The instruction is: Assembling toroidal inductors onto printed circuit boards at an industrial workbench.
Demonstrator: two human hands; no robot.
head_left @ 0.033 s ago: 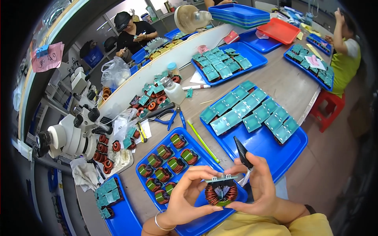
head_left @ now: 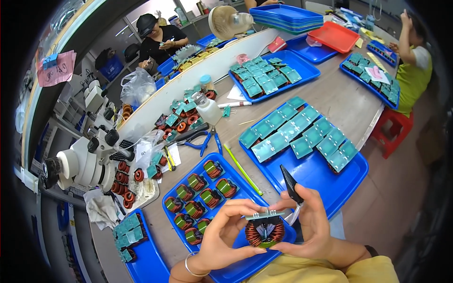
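Note:
Low in the middle, both my hands hold a toroidal coil (head_left: 264, 234), wound in copper-brown wire, with a small green circuit board (head_left: 264, 218) on top and short pins standing up from it. My left hand (head_left: 226, 236) grips it from the left, fingers at the board and thumb under the coil. My right hand (head_left: 312, 226) closes on the other side, thumb at the coil's base. Between the right fingers I also hold a tool with a black textured handle (head_left: 289, 184) and a bright metal part. Behind my left hand, a blue tray (head_left: 241, 175) carries several similar coils.
A blue tray (head_left: 355, 183) with rows of green-board coils lies to the right. Cutting pliers (head_left: 206, 141), a lime-green stick (head_left: 243, 170) and a white bottle (head_left: 207, 110) lie beyond. A microscope (head_left: 80, 165) stands left. Two people (head_left: 163, 40) work nearby, one at far right.

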